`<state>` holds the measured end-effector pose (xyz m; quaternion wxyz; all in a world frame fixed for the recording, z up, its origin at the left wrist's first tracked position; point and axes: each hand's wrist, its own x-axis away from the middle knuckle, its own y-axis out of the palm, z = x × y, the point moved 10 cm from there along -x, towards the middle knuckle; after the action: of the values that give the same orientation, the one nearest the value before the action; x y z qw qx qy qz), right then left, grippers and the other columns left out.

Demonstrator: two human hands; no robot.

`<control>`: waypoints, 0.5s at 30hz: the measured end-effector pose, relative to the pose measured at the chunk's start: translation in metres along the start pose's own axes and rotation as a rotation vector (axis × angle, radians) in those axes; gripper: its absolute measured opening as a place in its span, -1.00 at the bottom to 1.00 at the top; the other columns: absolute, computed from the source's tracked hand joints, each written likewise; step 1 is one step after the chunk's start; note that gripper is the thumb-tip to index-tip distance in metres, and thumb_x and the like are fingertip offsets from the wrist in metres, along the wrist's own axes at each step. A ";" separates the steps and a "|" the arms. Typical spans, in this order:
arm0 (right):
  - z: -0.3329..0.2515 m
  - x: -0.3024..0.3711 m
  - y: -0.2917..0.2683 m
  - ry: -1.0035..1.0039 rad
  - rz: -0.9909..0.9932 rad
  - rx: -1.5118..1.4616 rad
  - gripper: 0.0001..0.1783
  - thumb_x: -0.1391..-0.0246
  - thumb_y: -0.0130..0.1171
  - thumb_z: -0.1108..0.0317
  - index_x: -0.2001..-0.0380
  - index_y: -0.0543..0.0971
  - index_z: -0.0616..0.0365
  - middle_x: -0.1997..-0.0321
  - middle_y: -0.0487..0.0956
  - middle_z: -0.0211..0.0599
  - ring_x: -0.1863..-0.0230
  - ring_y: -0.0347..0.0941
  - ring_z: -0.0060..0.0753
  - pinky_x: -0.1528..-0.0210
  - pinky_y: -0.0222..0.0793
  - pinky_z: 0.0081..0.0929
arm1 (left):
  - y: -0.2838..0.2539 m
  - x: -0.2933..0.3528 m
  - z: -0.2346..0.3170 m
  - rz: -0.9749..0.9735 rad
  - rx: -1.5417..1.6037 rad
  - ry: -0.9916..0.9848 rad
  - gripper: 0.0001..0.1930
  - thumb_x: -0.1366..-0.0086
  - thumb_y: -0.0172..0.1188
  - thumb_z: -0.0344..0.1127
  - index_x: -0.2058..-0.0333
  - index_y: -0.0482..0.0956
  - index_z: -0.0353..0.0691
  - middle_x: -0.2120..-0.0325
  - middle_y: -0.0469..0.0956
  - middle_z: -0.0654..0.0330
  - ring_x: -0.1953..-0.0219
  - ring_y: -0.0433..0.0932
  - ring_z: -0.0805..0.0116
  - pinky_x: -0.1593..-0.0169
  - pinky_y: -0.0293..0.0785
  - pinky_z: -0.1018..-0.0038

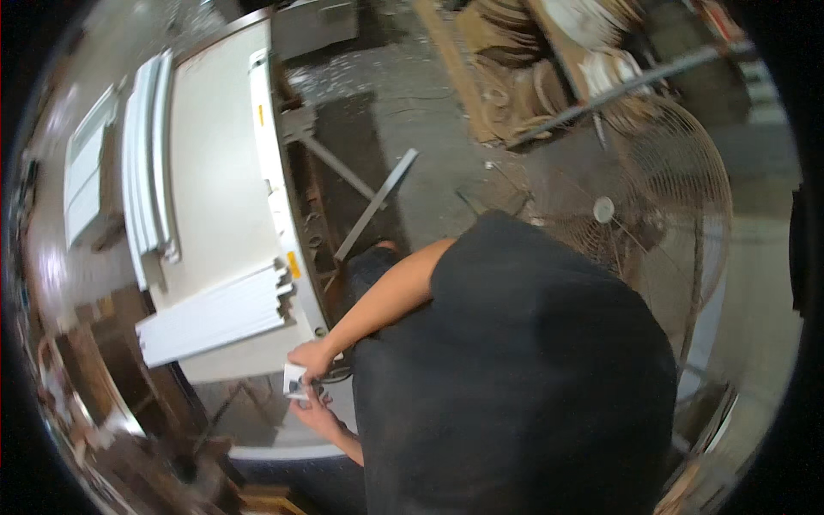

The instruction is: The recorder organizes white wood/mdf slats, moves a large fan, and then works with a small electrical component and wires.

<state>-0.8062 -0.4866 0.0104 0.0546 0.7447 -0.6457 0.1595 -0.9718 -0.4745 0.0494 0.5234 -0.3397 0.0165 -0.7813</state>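
Note:
Just off the near end of the long table, a small white block-shaped piece (293,378) with a dark part on it is held between my hands. My right hand (312,358), the upper one in the head view, grips its top side, with the arm bent out from a black sleeve. From below, my left hand (318,415) has its fingers bent against the dark part. The kind of piece is too small to make out. Closest to the hands on the table lies a bundle of white grooved strips (219,313).
Long white pieces (148,159) lie along the far side of the white-topped table (219,112). A large round floor fan (604,209) stands to the right. Stacked curved brown parts (515,81) are behind it. A metal bar (376,204) slants beside the table.

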 end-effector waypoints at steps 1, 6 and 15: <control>0.001 -0.001 0.003 -0.015 -0.022 -0.006 -0.24 0.09 0.55 -0.03 0.00 0.49 0.31 0.01 0.61 0.16 -0.11 0.55 0.20 -0.09 0.47 -0.02 | 0.001 0.000 -0.005 0.006 -0.015 -0.011 -0.49 -0.46 0.27 -0.29 -0.24 0.27 -0.30 0.08 0.62 0.02 0.17 0.63 0.34 0.35 0.54 0.48; 0.045 0.000 0.003 0.017 0.076 -0.037 -0.17 0.13 0.59 -0.02 -0.11 0.47 0.20 0.13 0.68 0.10 0.06 0.63 0.19 0.03 0.53 -0.07 | 0.021 -0.007 -0.009 -0.013 0.095 -0.001 -0.44 -0.41 0.36 -0.24 -0.19 0.25 -0.30 0.25 0.62 0.07 0.39 0.58 0.41 0.43 0.53 0.50; 0.054 -0.019 0.016 0.071 -0.098 0.086 -0.26 -0.03 0.51 0.04 -0.17 0.46 0.19 0.19 0.70 -0.06 0.18 0.68 -0.03 0.11 0.56 -0.18 | 0.015 -0.011 -0.048 0.192 0.179 0.009 -0.55 -0.36 0.38 -0.35 -0.08 0.33 -0.29 0.33 0.65 0.15 0.46 0.53 0.50 0.42 0.43 0.49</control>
<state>-0.8154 -0.4871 -0.0483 0.0532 0.7709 -0.5988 0.2106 -0.9837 -0.4882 0.0016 0.6240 -0.2849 -0.0185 -0.7274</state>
